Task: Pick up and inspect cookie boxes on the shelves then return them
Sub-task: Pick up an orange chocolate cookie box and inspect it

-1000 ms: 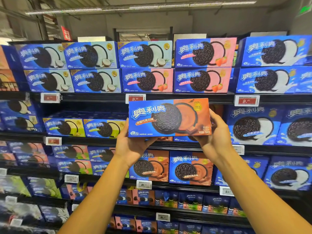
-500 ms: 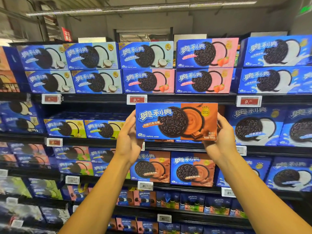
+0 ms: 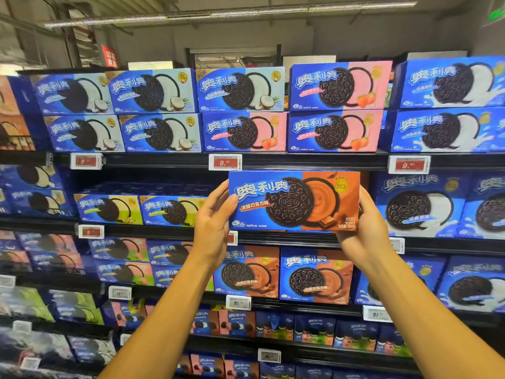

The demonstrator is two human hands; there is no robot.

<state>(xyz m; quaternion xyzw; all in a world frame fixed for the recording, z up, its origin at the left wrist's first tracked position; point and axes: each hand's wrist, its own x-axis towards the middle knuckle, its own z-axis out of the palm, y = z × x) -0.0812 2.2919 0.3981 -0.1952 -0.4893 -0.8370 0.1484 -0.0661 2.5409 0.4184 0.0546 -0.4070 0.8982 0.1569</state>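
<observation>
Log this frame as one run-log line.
phase: returning box | held: chocolate cookie box | left hand: grips left end | right hand: grips right end | location: second shelf front

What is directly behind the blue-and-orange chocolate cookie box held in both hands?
The blue-and-orange chocolate cookie box covers its own slot on the black second shelf; only an orange sliver shows past its right edge. Anything else there is hidden.
</observation>
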